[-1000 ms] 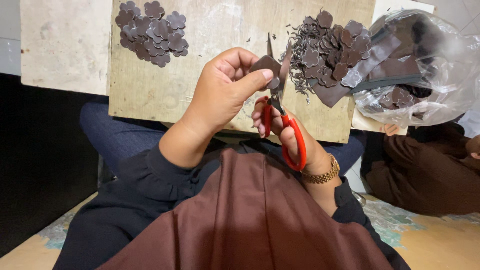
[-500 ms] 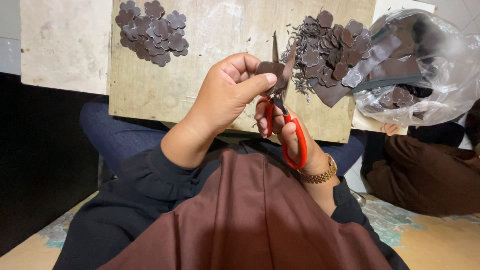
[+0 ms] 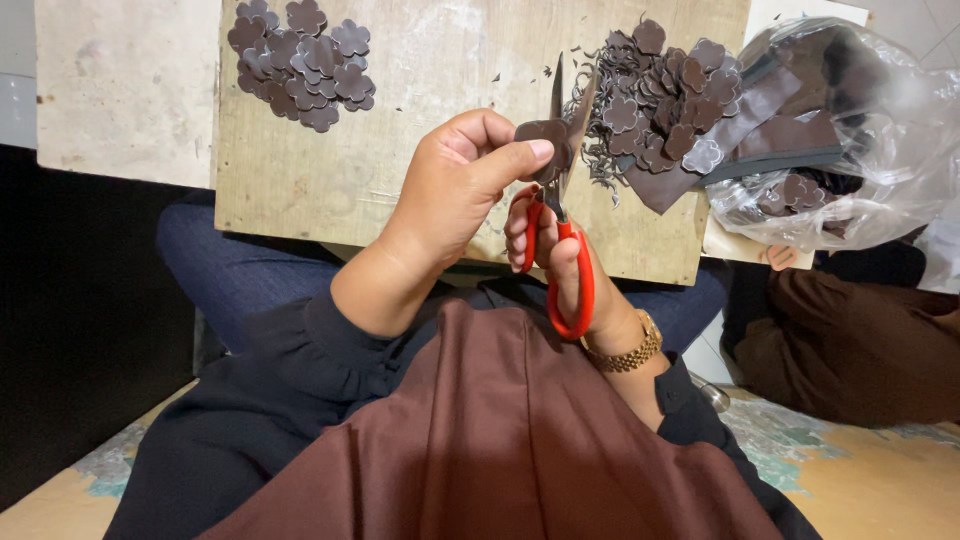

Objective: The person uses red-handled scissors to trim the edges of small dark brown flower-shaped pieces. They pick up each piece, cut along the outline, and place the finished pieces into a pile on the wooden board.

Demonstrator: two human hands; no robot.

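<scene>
A small brown flower piece [image 3: 545, 135] is pinched in the left hand [image 3: 455, 190] fingers, at twelve o'clock from the right hand [image 3: 560, 270], whose fingers grip red-handled scissors [image 3: 556, 230], blades upright around it.

Over the last second the red-handled steel scissors [image 3: 556, 200] in the right hand [image 3: 560, 265] have swung from a slight lean to nearly upright, and their blades now stand parted. The small dark brown flower-shaped leather piece [image 3: 543, 135] pinched by the left hand [image 3: 462, 185] has turned a little between the blades, the left thumb now lying flatter across it.
</scene>
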